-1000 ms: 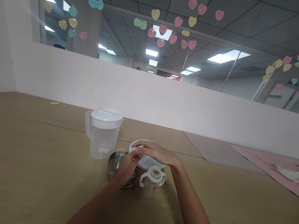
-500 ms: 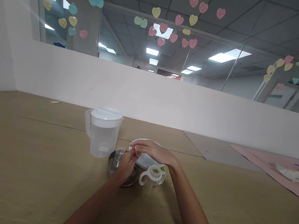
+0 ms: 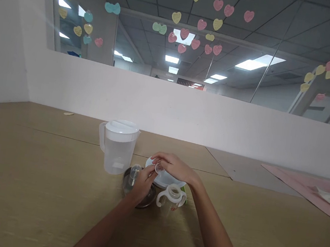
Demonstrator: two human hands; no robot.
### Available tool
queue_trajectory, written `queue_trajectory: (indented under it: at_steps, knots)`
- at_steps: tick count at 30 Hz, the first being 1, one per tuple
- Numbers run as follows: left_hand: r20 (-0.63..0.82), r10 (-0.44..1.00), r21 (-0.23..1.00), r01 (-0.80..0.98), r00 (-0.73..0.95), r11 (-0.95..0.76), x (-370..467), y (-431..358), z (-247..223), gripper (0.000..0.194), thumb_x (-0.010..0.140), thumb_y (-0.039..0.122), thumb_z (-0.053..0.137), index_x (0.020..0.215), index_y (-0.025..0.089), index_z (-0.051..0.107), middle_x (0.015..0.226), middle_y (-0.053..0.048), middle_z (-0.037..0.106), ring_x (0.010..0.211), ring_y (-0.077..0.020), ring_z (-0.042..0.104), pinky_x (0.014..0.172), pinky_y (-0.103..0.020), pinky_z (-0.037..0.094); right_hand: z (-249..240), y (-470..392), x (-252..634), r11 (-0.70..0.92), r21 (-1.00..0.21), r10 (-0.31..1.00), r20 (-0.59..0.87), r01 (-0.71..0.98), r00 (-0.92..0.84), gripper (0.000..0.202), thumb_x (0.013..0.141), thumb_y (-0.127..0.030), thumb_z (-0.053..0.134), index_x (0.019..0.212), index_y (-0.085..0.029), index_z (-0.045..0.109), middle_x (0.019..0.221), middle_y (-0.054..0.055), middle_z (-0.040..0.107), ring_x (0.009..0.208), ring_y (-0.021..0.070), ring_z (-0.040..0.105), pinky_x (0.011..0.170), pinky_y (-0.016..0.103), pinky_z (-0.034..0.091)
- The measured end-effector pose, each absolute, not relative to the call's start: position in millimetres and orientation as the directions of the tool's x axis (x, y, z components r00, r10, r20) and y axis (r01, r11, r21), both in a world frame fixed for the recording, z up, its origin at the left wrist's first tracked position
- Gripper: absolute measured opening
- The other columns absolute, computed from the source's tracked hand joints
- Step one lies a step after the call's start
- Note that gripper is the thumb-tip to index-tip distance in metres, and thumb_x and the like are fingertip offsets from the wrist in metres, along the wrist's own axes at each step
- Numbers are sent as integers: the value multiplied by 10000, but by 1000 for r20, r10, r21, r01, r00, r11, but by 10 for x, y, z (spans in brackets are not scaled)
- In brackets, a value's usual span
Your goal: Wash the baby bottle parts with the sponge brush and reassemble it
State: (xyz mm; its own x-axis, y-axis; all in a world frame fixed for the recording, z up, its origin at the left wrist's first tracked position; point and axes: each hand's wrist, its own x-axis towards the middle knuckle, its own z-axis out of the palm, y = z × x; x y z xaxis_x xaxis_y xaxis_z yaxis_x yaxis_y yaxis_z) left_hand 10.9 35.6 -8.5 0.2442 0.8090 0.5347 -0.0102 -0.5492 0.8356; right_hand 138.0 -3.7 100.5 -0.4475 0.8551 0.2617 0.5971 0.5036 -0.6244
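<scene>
Head view: a tan table [image 3: 37, 188] holds a lidded pitcher [image 3: 119, 150] and, to its right, a pale plate [image 3: 172, 183], a dark tray [image 3: 126, 183] bearing a clear cup [image 3: 135, 172], and a two-handled bottle [image 3: 172, 199]. Also right of the pitcher, the left hand [image 3: 144, 183] pinches a small clear piece [image 3: 159, 168]; the right hand [image 3: 176, 168] arches over it, its grip impossible to tell.

An office-like or classroom-like room: heart-shaped sticky notes [image 3: 202, 24] dot a long glass pane [image 3: 139, 61] above a white wall [image 3: 167, 103], and in it show a tiled ceiling [image 3: 265, 27], bright light panels [image 3: 250, 65] and a door [image 3: 316, 107].
</scene>
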Motion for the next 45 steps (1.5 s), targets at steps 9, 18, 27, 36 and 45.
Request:
queue_trajectory:
  at_steps: [9,18,27,36,45]
  knots:
    - [505,820,859,-67,271,-507,110,343,-72,343,802,438,494,830,129,640,743,-11,614,700,-144,509,642,-233,400,931,42,1403,518,-499,855,327,695,-403,227,731,-115,512,923,-179,616,891,34,656,791,152,598,695,262,444]
    - [482,824,875,-105,299,-473,103,296,-31,302,791,420,519,736,148,637,663,-9,603,658,-143,517,610,-226,407,990,-30,1417,443,-254,873,341,860,-349,63,725,-218,626,686,-170,640,810,55,643,788,180,578,706,282,405]
    - [489,830,867,-46,268,-496,104,291,5,321,781,442,521,698,140,590,628,22,519,595,-111,427,557,-210,352,1043,-64,1404,496,-170,835,361,851,-415,112,826,-191,543,790,-168,647,845,63,649,817,176,583,725,268,378]
    - [575,786,784,125,227,-609,126,313,-43,294,849,378,441,716,157,584,676,4,558,644,-128,454,594,-222,365,1114,-125,1221,425,37,748,549,905,-374,181,924,-248,398,860,-168,547,817,67,627,715,159,575,586,246,326]
    - [581,783,777,135,224,-615,159,388,-91,257,841,352,450,786,172,626,750,-17,625,706,-150,517,652,-234,399,1089,-154,1235,504,23,550,762,864,-341,260,940,-260,334,821,-174,548,769,65,611,677,148,558,618,251,373]
